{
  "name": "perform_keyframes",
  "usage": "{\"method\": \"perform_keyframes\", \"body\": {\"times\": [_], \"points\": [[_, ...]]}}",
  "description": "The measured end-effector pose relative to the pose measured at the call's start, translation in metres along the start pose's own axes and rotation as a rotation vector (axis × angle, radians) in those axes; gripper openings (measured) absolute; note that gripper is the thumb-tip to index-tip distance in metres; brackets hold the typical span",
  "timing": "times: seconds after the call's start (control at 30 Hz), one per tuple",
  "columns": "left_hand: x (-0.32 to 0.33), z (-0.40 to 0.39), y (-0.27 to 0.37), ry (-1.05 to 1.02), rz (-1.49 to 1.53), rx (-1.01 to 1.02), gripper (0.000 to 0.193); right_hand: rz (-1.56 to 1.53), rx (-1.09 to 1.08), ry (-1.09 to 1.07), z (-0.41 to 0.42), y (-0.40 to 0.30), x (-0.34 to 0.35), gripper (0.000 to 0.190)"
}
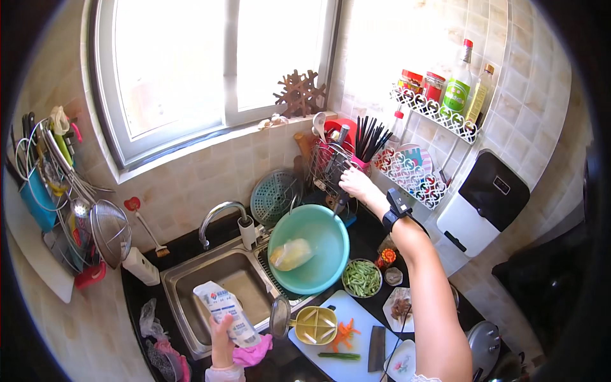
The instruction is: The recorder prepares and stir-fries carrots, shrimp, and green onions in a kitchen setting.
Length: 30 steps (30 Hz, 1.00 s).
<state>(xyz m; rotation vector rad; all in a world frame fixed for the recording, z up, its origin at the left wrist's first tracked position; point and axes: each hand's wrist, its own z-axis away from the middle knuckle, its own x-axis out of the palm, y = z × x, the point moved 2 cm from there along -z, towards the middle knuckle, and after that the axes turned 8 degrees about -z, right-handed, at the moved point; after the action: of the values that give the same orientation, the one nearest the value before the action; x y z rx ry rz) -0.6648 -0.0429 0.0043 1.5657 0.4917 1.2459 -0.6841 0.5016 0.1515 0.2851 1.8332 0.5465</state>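
Note:
In my left hand point(222, 339) is a white printed pouch point(228, 313), held upright and slightly tilted over the front edge of the steel sink point(186, 305). My right hand point(355, 183) is stretched out to the wire utensil basket point(321, 164) in the corner. Its fingers are at the basket's rim, beside a bundle of black chopsticks point(370, 136); whether they grip anything is too small to tell. A pink cloth point(253, 352) lies below the pouch. Beside it stands a yellow divided seasoning box point(315, 324) with its lid raised and small white spoons inside.
A green basin point(329, 267) holding a bagged item point(291, 254) sits right of the faucet point(222, 205). A bowl of cut green beans point(363, 278) adjoins the cutting board point(310, 355), which bears carrot pieces point(344, 334) and a cleaver point(376, 348). Utensils, including a strainer point(110, 234), hang left.

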Motion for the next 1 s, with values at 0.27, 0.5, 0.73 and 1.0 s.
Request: {"method": "perform_keyframes", "body": {"times": [0.27,0.5,0.73,1.0], "points": [[-0.001,-0.001,0.000,-0.019,-0.060,-0.030,0.050,0.118,0.033,0.020,0.000,0.025,0.000,0.013],[0.053,0.010,0.015,-0.186,-0.045,-0.105,0.049,0.116,0.112,-0.003,0.029,0.006,0.022,0.012],[0.133,0.017,-0.007,-0.568,-0.008,-0.332,0.058,-1.405,0.127,-0.113,0.037,-0.136,-0.053,0.048],[0.184,0.059,-0.001,-0.911,0.213,-0.555,0.061,-2.196,0.108,-0.622,0.117,-0.234,-0.138,0.044]]}}
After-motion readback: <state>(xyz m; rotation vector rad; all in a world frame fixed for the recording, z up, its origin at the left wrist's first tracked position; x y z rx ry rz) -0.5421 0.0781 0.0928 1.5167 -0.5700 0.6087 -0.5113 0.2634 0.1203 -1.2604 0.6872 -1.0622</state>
